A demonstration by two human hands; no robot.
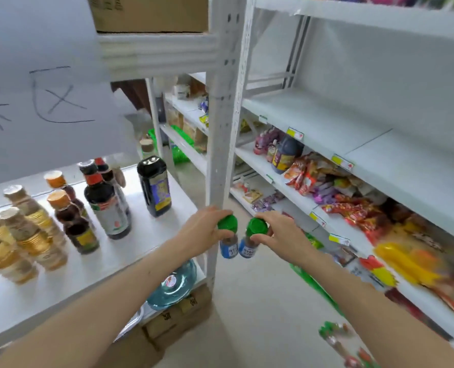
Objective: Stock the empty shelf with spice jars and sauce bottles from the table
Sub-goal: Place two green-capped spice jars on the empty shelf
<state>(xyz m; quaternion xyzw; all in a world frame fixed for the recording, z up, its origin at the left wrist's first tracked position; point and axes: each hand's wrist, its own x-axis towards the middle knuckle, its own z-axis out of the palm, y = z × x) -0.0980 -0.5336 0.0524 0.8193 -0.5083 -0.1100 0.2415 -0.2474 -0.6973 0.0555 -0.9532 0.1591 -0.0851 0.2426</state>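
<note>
My left hand point(202, 229) grips a small spice jar point(229, 244) by its green cap; the jar has a blue label. My right hand point(279, 236) holds a second, matching spice jar point(248, 247) the same way. Both jars hang side by side in mid-air, in front of the white shelf post point(222, 155). On the white table point(119, 251) at the left stand dark sauce bottles point(106, 205), a black rectangular bottle point(154, 185), orange-capped bottles point(73, 221) and several gold-labelled jars point(21, 235). An empty white shelf point(353, 128) runs along the upper right.
Below the empty shelf, lower shelves hold snack packets point(313, 176) and a dark jug point(284, 155). A cardboard box point(151, 11) sits on top of the left rack. Under the table lie a water bottle point(173, 285) and cartons point(173, 320). Green baskets point(178, 147) stand further back.
</note>
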